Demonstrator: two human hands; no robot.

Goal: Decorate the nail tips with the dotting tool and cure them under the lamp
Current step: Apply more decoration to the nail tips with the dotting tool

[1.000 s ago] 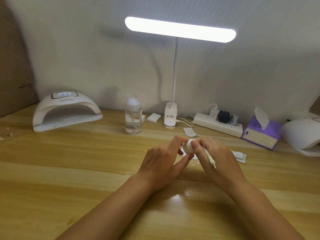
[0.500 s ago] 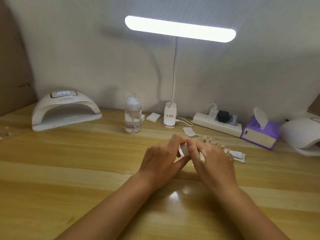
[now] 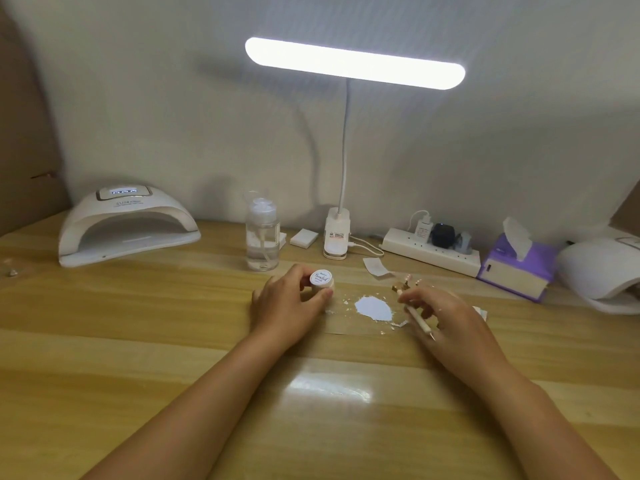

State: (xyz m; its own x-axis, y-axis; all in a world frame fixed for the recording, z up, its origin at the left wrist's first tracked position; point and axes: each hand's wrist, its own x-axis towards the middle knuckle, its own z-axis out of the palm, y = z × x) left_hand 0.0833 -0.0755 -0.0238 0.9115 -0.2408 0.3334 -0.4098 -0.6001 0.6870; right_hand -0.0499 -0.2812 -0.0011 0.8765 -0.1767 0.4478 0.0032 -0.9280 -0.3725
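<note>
On table (image 3: 138, 341), left hand (image 3: 289, 306) grips jar (image 3: 322, 280); right hand (image 3: 446, 317), seemingly, tool (image 3: 420, 320).

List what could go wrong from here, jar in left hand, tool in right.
1. The right hand holds the dotting tool just beside the white patch on the table; a drift could smear it.
2. The nail tips stand close behind that hand and might get knocked.
3. The left hand grips the small jar by fingertips; it may slip.
</note>
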